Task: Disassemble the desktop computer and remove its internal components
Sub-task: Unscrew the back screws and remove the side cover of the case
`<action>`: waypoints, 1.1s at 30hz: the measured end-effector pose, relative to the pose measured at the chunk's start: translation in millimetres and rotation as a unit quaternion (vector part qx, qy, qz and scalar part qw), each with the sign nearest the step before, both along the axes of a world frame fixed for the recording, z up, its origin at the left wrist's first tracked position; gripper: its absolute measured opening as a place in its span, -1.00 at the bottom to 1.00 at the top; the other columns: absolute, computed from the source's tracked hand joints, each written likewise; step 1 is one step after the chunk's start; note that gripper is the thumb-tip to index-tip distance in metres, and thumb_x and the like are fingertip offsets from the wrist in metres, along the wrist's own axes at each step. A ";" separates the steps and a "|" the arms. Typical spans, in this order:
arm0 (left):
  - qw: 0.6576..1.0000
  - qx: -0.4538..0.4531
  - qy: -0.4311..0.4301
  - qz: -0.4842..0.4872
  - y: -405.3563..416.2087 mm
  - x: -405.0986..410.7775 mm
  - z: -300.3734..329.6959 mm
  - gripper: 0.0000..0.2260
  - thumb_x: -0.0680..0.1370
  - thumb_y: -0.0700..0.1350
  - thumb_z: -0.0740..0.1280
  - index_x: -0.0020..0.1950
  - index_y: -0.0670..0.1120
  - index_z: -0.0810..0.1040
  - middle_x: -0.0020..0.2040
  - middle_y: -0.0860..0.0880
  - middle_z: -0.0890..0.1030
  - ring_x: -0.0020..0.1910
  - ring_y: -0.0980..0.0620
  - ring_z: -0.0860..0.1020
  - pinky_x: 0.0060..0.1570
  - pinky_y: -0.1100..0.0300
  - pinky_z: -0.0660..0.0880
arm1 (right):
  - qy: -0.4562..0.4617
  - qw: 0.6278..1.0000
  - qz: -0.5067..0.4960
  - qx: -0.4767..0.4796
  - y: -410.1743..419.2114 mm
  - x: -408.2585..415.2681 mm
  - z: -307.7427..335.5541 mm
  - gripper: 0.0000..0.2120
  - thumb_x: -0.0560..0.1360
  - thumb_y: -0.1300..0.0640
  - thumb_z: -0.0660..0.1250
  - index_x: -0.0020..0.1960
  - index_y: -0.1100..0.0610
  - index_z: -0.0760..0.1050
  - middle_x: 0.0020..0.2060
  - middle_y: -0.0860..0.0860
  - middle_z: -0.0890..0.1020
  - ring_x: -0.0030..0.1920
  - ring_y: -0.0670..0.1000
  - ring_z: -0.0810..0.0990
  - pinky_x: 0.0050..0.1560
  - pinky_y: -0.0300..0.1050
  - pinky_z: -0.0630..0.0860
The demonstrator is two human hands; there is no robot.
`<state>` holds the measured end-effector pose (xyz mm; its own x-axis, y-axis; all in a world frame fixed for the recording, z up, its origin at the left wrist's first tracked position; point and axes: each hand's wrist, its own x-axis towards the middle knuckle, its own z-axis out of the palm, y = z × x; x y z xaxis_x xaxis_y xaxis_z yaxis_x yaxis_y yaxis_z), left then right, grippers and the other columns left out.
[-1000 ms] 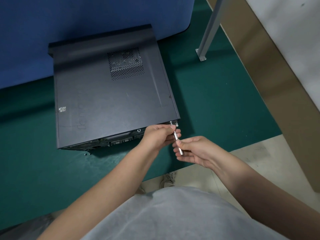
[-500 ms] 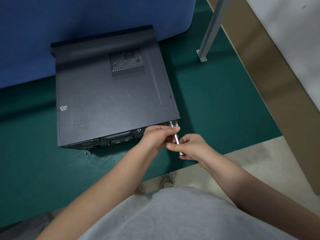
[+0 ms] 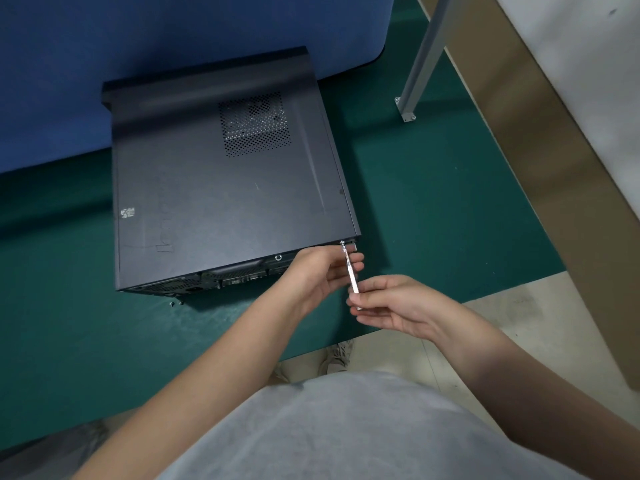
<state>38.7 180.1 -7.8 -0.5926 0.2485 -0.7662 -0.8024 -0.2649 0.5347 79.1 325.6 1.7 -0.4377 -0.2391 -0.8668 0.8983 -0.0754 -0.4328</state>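
A black desktop computer case lies on its side on a green mat, rear panel facing me. A slim silver screwdriver points at a screw at the case's rear right corner. My right hand pinches the screwdriver's handle end. My left hand cups the shaft just below the tip, fingers loosely curled around it. The side panel with its vent grille is closed on the case.
A blue padded partition stands behind the case. A grey metal leg is bolted down at the right. Two small loose screws lie on the mat by the case's near left corner. Beige floor and my shoe lie below.
My right hand has shifted slightly down the handle and turned, its fingers repositioned on the screwdriver. The left hand stays at the shaft and the tip stays on the screw.
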 end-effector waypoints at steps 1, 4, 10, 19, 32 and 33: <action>1.000 -0.004 -0.003 0.002 -0.9 -0.4 0.1 -0.89 0.55 -0.26 0.29 0.02 -0.23 0.58 -0.12 -0.14 0.67 -0.16 -0.02 0.65 -0.13 0.15 0.61 | 0.006 1.000 0.006 0.019 -0.7 0.0 -0.8 -0.84 0.39 0.29 0.47 -0.05 0.19 0.56 -0.30 0.03 0.66 -0.29 -0.08 0.65 -0.29 -0.25 0.58; 0.999 -0.030 0.011 0.003 -0.7 1.8 -0.9 -0.93 0.45 -0.24 0.45 -0.10 -0.21 0.62 -0.26 -0.07 0.66 -0.25 0.02 0.62 -0.21 0.20 0.60 | 0.024 0.998 0.014 0.057 -4.9 -0.1 -2.9 -0.76 0.32 0.24 0.54 -0.16 0.11 0.49 -0.44 -0.08 0.59 -0.37 -0.16 0.60 -0.30 -0.28 0.55; 0.998 -0.037 -0.004 0.051 3.2 3.6 -1.5 -0.83 0.44 -0.37 0.41 0.01 -0.28 0.56 -0.23 -0.14 0.67 -0.28 -0.01 0.67 -0.31 0.22 0.60 | 0.032 0.997 0.022 0.072 -12.2 -0.6 -0.1 -0.72 0.36 0.09 0.52 -0.05 0.17 0.50 -0.26 0.01 0.61 -0.24 -0.08 0.60 -0.27 -0.22 0.59; 0.997 0.024 -0.011 0.067 5.5 2.9 2.0 -0.84 0.56 -0.43 0.15 0.06 -0.32 0.48 -0.15 -0.21 0.67 -0.21 -0.06 0.68 -0.22 0.17 0.63 | -0.008 0.999 0.015 -0.047 2.2 -2.0 6.4 -0.84 0.58 0.27 0.21 0.05 0.25 0.57 -0.21 0.08 0.68 -0.21 0.00 0.66 -0.15 -0.07 0.64; 0.992 0.026 -0.038 0.116 7.4 4.5 -0.2 -0.86 0.56 -0.22 0.31 0.04 -0.29 0.53 -0.17 -0.15 0.69 -0.21 -0.01 0.68 -0.26 0.20 0.62 | 0.018 1.000 0.011 0.013 1.6 4.4 -1.1 -0.91 0.40 0.20 0.48 -0.11 0.14 0.60 -0.37 -0.03 0.61 -0.37 -0.13 0.57 -0.30 -0.28 0.57; 0.993 0.022 -0.039 0.112 6.9 5.2 -0.3 -0.90 0.56 -0.22 0.30 -0.01 -0.25 0.53 -0.18 -0.14 0.69 -0.21 -0.01 0.68 -0.24 0.19 0.62 | 0.020 1.000 0.016 0.019 1.8 4.8 -0.7 -0.91 0.40 0.20 0.48 -0.12 0.13 0.60 -0.37 -0.03 0.61 -0.37 -0.14 0.57 -0.30 -0.28 0.57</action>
